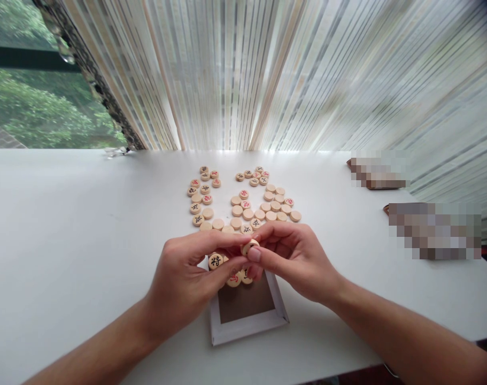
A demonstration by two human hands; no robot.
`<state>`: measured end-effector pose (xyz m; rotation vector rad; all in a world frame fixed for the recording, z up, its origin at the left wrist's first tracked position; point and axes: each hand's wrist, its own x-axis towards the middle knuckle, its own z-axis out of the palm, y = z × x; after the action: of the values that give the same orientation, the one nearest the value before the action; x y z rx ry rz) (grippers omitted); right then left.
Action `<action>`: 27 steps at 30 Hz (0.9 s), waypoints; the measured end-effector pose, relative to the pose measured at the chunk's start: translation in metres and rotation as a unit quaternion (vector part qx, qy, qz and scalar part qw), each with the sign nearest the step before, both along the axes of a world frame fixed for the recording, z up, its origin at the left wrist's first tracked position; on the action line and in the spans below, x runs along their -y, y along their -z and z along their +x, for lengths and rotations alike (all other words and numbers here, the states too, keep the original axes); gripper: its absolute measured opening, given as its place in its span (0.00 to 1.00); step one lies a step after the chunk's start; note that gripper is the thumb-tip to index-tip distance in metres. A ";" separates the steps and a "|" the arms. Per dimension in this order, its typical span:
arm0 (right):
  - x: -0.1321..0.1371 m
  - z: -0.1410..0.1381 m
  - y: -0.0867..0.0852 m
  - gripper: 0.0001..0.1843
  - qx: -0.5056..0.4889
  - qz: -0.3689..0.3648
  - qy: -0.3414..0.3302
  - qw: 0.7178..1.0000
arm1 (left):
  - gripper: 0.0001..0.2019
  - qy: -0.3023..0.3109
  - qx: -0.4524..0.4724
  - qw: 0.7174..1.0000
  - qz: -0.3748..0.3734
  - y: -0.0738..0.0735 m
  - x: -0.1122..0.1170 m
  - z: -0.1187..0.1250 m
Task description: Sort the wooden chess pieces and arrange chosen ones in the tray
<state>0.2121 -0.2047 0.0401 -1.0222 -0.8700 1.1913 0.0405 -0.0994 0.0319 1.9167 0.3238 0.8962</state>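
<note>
Both my hands meet above a shallow white box (249, 321) with a brown floor, near the table's front edge. My left hand (187, 283) and my right hand (295, 259) pinch the same round wooden chess piece (250, 246) between fingertips and thumbs. Under my hands, inside the box, lie a few more wooden discs, one with a black character (215, 261) and one with a red character (234, 278). Beyond my hands several wooden chess pieces (263, 206) lie flat on the white table (86, 224), with another cluster (203, 190) to the left.
A striped sheer curtain (287, 75) hangs behind the table's far edge, and a window with trees (35, 107) is at the far left. Two blurred brown objects (379, 170) (433, 230) lie on the table's right side. A small clear object (115, 152) sits at the back left.
</note>
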 end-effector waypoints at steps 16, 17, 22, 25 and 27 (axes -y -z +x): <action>0.000 0.003 0.003 0.10 0.008 0.043 -0.018 0.999 | 0.18 -0.023 -0.013 1.000 -0.017 -0.004 0.000 0.001; 0.000 0.003 0.003 0.09 0.004 0.043 -0.016 0.999 | 0.18 -0.022 -0.011 0.999 -0.019 -0.004 0.000 0.001; 0.001 0.002 0.005 0.09 -0.005 0.046 -0.006 0.999 | 0.17 -0.023 -0.010 0.999 -0.035 -0.003 0.001 0.000; 0.001 0.001 0.006 0.10 -0.003 0.049 -0.002 0.999 | 0.17 -0.019 -0.011 0.999 -0.042 -0.002 0.001 0.000; 0.001 0.000 0.006 0.11 -0.001 0.049 0.003 0.999 | 0.17 -0.015 -0.010 0.999 -0.048 -0.001 0.001 0.000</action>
<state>0.2120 -0.2052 0.0341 -0.9435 -0.9141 1.1344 0.0405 -0.1001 0.0330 1.8382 0.4005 0.8662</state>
